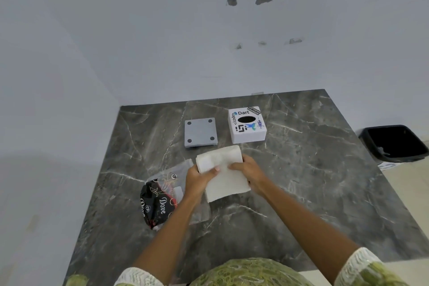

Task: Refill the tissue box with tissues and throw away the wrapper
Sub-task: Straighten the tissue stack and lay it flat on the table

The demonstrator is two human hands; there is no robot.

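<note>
Now I see both sets of fingers [234,166] curled tight on the tissue stack [222,169]: left hand [198,180] on its left edge, right hand [249,169] on its right. Just left lies the wrapper [160,199] on the table [301,181]; beyond sit the grey base [200,132] and tissue box [247,125], the bin [394,143] far right.

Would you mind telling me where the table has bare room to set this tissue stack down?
Bare marble lies right of the tissue box toward the bin, and along the near edge. The middle is crowded: base plate, wrapper and both hands on the tissues.
</note>
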